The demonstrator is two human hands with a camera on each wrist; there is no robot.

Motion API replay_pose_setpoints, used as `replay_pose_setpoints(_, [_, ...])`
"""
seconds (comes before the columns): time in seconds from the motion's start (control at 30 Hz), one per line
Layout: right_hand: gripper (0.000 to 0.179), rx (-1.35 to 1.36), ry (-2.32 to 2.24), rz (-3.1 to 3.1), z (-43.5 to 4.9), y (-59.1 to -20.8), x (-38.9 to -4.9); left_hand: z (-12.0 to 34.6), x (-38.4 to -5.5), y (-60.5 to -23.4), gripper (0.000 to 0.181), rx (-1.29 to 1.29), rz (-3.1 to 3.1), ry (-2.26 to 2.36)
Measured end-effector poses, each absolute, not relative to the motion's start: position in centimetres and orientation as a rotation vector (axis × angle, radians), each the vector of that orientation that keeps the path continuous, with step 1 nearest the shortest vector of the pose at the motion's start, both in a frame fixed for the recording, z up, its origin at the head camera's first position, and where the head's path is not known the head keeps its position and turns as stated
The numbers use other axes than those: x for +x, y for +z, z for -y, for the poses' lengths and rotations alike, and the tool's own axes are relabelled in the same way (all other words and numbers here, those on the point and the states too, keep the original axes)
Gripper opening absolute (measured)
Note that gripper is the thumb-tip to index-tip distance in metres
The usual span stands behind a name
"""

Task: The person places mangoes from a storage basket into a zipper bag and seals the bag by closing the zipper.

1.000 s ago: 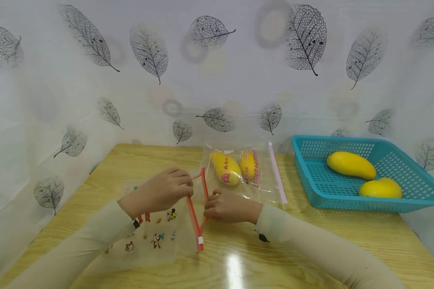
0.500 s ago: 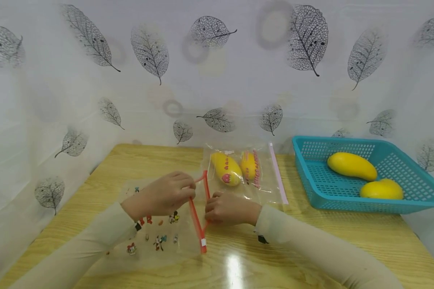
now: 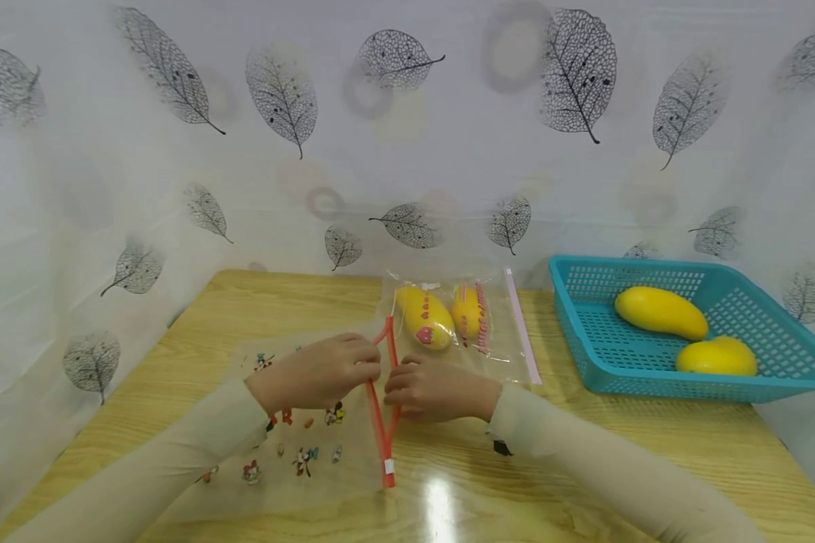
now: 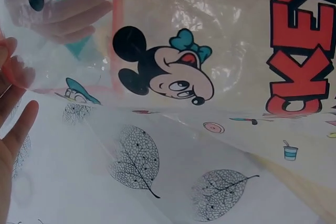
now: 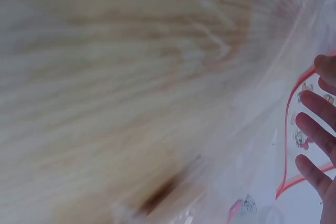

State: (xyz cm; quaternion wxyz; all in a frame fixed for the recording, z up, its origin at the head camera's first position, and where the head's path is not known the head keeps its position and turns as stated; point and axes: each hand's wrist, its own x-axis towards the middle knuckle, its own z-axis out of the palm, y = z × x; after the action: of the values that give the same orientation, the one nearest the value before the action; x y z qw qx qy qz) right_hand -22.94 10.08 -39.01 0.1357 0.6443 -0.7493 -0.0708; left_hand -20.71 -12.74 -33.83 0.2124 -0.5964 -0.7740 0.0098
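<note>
A clear zip bag [image 3: 360,445] with a red zip edge and cartoon prints lies flat on the table at the left. Its red mouth [image 3: 389,430] gapes between my hands, and a white slider sits at the near end. My left hand [image 3: 326,373] pinches one red edge. On the mouth's other edge, my right hand [image 3: 438,388] holds the red strip with bent fingers. Through the film in the left wrist view, blurred fingers [image 4: 68,11] show behind the mouth. The right wrist view shows my right fingers [image 5: 315,129] spread beside the red edge.
Behind my hands lies another clear bag [image 3: 509,362] with a pink zip edge, holding yellow mangoes [image 3: 424,317]. A blue basket [image 3: 570,332] at the right holds two more mangoes [image 3: 659,311]. A leaf-printed sheet [image 3: 448,166] hangs behind the table.
My left hand has moved right and slightly nearer, with the red mouth shifting along. The right hand has barely moved, and the mouth looks narrower between the hands.
</note>
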Motion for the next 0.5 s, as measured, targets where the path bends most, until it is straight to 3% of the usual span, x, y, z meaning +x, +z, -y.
replay_pose_setpoints(0.5, [0.037, 1.724, -0.166, 2.242, -14.2, -36.9, -23.9, 12.8, -20.6, -33.8, 0.006, -1.694, 2.177, -0.055])
